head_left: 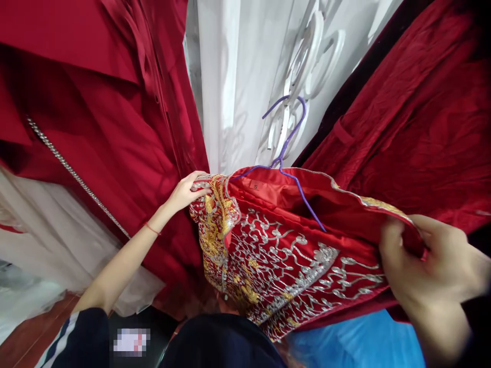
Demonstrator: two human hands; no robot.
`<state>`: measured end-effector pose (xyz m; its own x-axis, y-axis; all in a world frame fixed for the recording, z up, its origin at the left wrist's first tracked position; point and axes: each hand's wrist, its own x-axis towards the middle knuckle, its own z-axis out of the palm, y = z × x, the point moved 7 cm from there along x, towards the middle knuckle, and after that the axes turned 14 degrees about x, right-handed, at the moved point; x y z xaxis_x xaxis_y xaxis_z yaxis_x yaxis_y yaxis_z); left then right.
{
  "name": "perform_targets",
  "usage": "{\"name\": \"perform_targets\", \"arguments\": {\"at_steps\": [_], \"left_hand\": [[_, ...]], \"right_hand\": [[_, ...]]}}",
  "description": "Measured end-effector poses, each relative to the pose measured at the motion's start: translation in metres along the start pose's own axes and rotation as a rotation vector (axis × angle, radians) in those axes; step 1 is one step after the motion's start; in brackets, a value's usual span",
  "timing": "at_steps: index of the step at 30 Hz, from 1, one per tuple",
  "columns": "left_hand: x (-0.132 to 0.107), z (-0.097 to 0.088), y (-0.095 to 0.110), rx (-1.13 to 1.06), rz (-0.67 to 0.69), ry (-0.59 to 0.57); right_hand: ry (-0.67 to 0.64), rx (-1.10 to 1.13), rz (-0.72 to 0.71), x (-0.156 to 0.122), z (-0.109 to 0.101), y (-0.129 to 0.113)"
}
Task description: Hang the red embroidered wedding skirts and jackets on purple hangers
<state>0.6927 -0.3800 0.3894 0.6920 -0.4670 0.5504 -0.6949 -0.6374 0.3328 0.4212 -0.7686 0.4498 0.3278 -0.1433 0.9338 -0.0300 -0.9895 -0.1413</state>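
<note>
A red embroidered jacket point(276, 255) with silver and gold patterns hangs in front of me, its red satin lining and a small "S" label point(255, 186) showing. My left hand point(194, 191) is closed on its gold-trimmed shoulder. On the other side, my right hand point(429, 260), blurred, grips the jacket's edge and pulls the fabric out to the right. Inside the jacket sits a purple wire hanger point(283, 148). The hanger's hook rises to a white ring-shaped fitting point(318, 61), and its lower right arm shows across the lining.
Red garments point(103, 117) hang at the left, one with a silver beaded trim point(80, 179). More dark red clothing point(429, 112) hangs at the right. Pale fabric point(49, 220) lies lower left, and bright blue material point(356, 342) shows below. White panels point(220, 71) stand behind.
</note>
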Motion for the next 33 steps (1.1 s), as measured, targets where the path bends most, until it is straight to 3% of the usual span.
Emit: {"name": "perform_targets", "arguments": {"at_steps": [3, 7, 9, 11, 14, 17, 21, 25, 30, 31, 33], "left_hand": [[0.007, 0.003, -0.010, -0.107, -0.074, -0.015], [0.015, -0.010, 0.004, -0.185, -0.065, -0.270], [0.013, -0.012, 0.020, -0.195, -0.022, -0.446], [0.008, -0.014, 0.034, -0.131, 0.032, -0.517], [0.003, -0.029, 0.044, 0.143, 0.045, -0.339], [-0.005, -0.044, 0.047, 0.332, 0.001, -0.184], [-0.013, -0.059, 0.049, 0.491, -0.057, -0.168], [-0.019, -0.074, 0.052, 0.606, -0.066, -0.098], [-0.026, -0.075, 0.057, 0.665, -0.032, -0.063], [-0.028, -0.074, 0.059, 0.676, -0.031, -0.060], [-0.031, -0.073, 0.062, 0.701, -0.037, -0.052]], "right_hand": [[0.105, -0.092, -0.108, 0.001, -0.004, -0.003], [0.221, -0.095, -0.072, 0.003, -0.001, -0.008], [0.180, -0.072, -0.044, 0.005, 0.009, -0.015], [0.095, -0.034, -0.081, 0.006, 0.021, -0.022], [0.037, -0.039, -0.135, 0.007, 0.027, -0.016], [0.076, -0.163, -0.112, 0.008, 0.015, 0.006], [-0.044, -0.235, -0.058, 0.002, 0.002, 0.023], [-0.108, -0.089, 0.061, -0.013, -0.007, 0.023], [-0.370, 0.203, 0.323, -0.042, 0.011, 0.029], [-0.366, 0.252, 0.340, -0.048, 0.014, 0.028], [-0.230, 0.299, 0.332, -0.058, 0.011, 0.024]]}}
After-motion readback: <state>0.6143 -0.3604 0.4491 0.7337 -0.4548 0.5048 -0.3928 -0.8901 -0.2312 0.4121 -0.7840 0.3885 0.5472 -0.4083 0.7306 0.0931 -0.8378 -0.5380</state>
